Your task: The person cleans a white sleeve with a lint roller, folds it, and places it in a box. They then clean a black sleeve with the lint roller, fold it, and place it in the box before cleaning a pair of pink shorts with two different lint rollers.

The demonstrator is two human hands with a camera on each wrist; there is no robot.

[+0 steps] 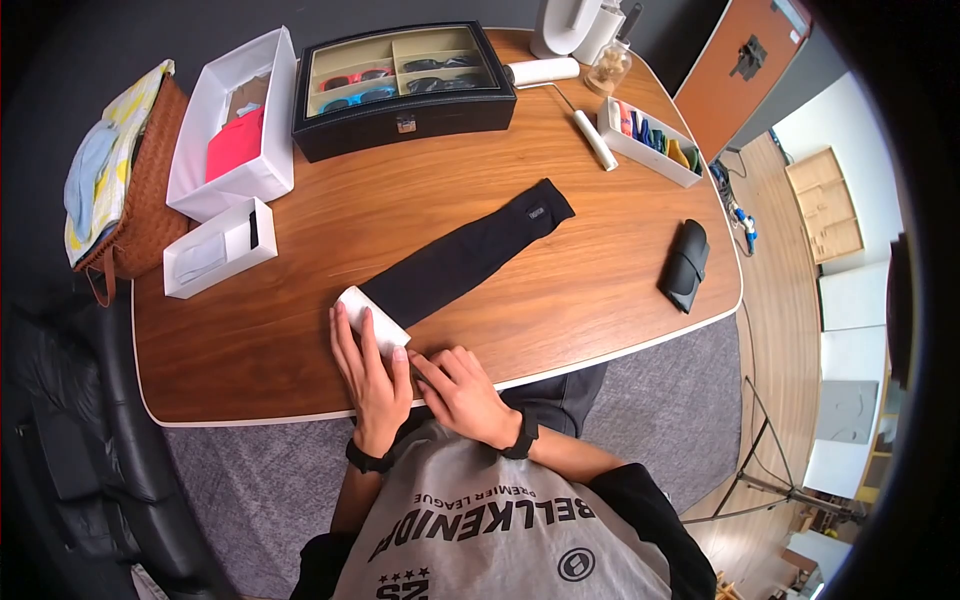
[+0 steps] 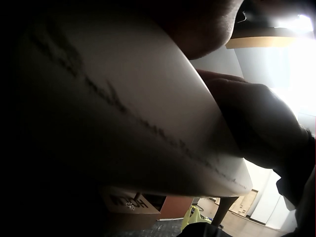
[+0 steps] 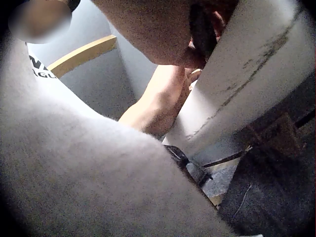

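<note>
A long black fabric sleeve [image 1: 465, 255] lies diagonally on the wooden table, its near end meeting a white roll [image 1: 375, 320]. My left hand [image 1: 378, 385] lies along the roll, with fingers over it and the thumb at its lower end. Beside it, at the table's front edge, my right hand [image 1: 465, 395] has bent fingers close to that same end; whether they pinch anything is hidden. Both wrist views mostly show the table's pale edge [image 2: 148, 74] and parts of hands in shadow.
Behind stand a black glasses case [image 1: 405, 125], a large white box [image 1: 235, 130] and a small white tray [image 1: 220, 250]. A lint roller [image 1: 545, 70], a thin white-handled tool [image 1: 597, 140], a divided box [image 1: 650, 145] and a black pouch [image 1: 685, 265] are to the right.
</note>
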